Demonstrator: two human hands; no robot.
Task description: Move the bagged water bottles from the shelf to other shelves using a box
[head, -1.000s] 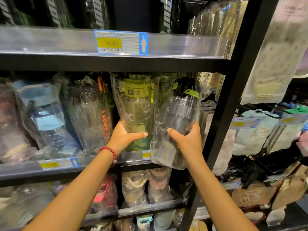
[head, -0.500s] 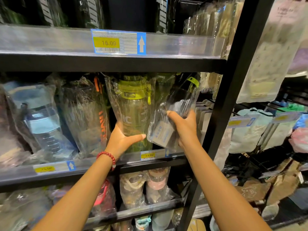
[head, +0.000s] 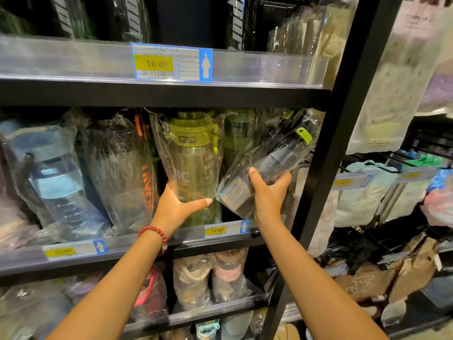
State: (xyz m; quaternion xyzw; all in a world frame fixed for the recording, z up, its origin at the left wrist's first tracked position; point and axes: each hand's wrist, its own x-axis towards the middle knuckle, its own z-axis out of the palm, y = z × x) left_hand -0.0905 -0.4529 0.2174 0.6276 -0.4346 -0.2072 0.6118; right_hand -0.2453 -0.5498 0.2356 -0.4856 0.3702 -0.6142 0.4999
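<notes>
Two hands reach into the middle shelf (head: 171, 238) of a black rack. Left hand (head: 177, 208) grips the lower body of an upright green-capped bagged bottle (head: 193, 163), thumb wrapped across its front, the other fingers hidden behind it. Right hand (head: 269, 192) grasps a dark bagged bottle (head: 272, 160) with a lime tab, tilted so its cap leans up and right of the fingers, its base just right of the left thumb. Further bagged bottles, blue-lidded (head: 52, 177) and orange-lettered (head: 122, 173), stand left of the left hand.
</notes>
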